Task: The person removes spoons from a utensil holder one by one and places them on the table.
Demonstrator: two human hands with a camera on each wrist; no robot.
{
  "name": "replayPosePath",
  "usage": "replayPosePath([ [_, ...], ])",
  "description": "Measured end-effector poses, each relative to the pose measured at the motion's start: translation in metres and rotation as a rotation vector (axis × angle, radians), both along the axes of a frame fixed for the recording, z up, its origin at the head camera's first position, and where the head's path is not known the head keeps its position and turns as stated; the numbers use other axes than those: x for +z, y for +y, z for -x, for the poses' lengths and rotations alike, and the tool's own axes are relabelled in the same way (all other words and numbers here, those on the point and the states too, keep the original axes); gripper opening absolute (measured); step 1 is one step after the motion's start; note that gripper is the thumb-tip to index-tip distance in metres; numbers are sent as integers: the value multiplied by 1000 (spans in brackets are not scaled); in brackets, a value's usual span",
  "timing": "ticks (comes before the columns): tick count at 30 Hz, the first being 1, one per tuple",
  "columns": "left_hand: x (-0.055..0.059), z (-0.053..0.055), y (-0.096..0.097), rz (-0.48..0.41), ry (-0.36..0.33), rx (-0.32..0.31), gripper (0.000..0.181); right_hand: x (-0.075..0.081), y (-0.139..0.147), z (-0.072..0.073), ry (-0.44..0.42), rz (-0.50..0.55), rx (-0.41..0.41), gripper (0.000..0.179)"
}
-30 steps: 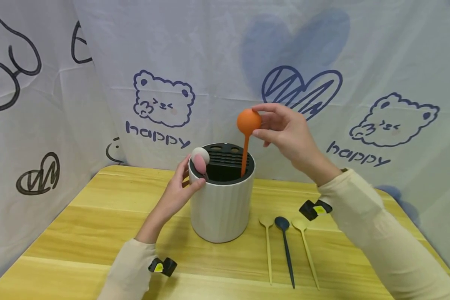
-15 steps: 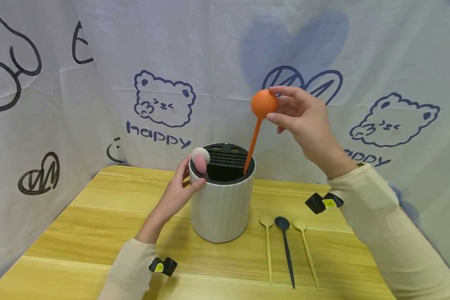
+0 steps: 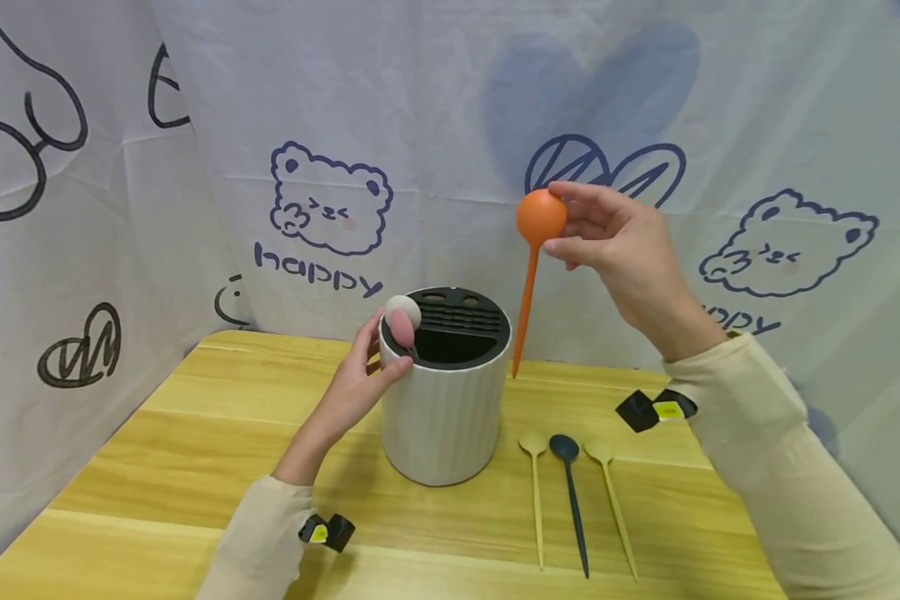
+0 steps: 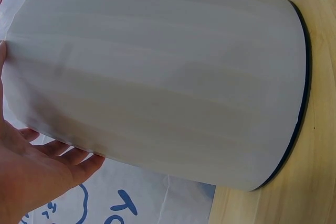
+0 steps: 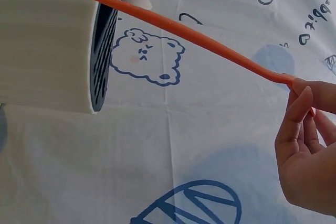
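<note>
My right hand [image 3: 626,254] pinches an orange spoon [image 3: 542,217] by its round bowl, thumb below and fingers behind. The thin pointed handle hangs down, its tip just right of the rim of a white ribbed utensil holder [image 3: 441,425]. In the right wrist view, the spoon's handle [image 5: 194,38] slants across with its tip overlapping the holder's edge. My left hand [image 3: 351,387] grips the holder's upper left side, thumb at the front and fingers round the back. Beside that thumb, a pink spoon [image 3: 401,327] and a whitish spoon [image 3: 407,308] stand in the holder, bowls up.
Right of the holder, a pale yellow spoon [image 3: 536,500], a dark blue spoon [image 3: 573,500] and another yellow spoon [image 3: 617,508] lie side by side on the wooden table [image 3: 157,467]. The holder's black top [image 3: 457,312] has slots and holes. A printed curtain [image 3: 435,125] hangs behind.
The orange spoon has come out of the holder and moved right, its handle now hanging outside the rim. My left hand has stayed on the holder.
</note>
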State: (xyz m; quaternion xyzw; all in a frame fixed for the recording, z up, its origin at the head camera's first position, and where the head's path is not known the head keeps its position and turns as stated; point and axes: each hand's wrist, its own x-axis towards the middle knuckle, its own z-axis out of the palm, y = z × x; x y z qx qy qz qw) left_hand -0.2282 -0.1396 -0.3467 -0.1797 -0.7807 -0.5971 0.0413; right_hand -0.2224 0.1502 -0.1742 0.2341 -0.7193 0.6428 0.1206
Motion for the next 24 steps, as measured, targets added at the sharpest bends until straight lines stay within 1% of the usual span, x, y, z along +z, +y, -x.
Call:
replayPosePath([
  [5, -1, 0, 0, 1, -4, 4, 78, -10, 3, 2, -72, -32, 54, 51],
  [8, -1, 1, -1, 2, -5, 4, 78, -18, 5, 3, -116, -48, 71, 51],
  [16, -1, 1, 0, 3, -6, 4, 78, -44, 10, 6, -216, -77, 88, 52],
  [24, 0, 0, 0, 0, -1, 1, 78, -63, 14, 4, -295, -100, 96, 53],
])
